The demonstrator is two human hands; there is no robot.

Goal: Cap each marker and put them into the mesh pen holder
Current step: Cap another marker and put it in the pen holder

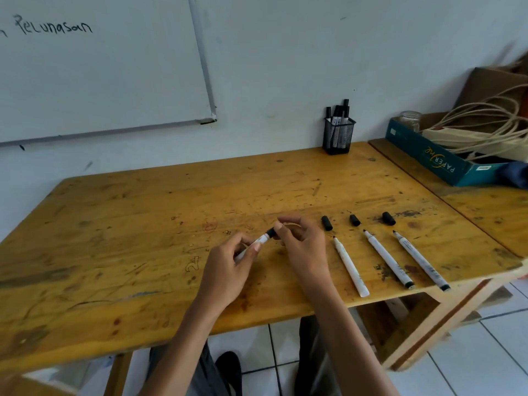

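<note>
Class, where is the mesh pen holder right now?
Head view: the mesh pen holder stands at the far edge of the table by the wall, right of centre, left of the teal box.

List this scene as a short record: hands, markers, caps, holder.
left hand: grips a marker by its barrel
right hand: pinches a black cap at that marker's tip
uncapped markers: three, lying on the table, right of the hands
loose caps: three, one beyond each tip
mesh pen holder: far edge, holds several capped markers
</note>
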